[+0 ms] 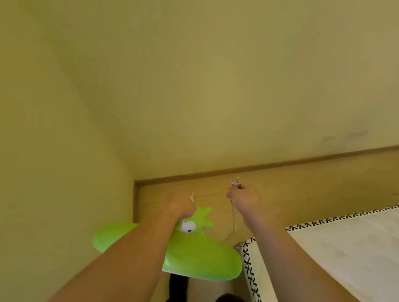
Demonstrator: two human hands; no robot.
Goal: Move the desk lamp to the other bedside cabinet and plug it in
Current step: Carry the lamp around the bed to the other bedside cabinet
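The desk lamp (197,256) is bright green plastic with a wide base and a cartoon head with a spiky crest and a round eye. It hangs in the air at lower centre. My left hand (179,206) is closed around its top, beside the crest. My right hand (243,199) pinches the lamp's white plug (235,183), whose metal prongs point up toward the wall. The white cord (234,221) drops from that hand and curves back toward the lamp.
A pale yellow wall fills the upper frame, meeting a side wall at a corner on the left. A wooden headboard ledge (313,177) runs along the wall. A bed with a white cover and black-patterned trim (251,277) lies at the lower right.
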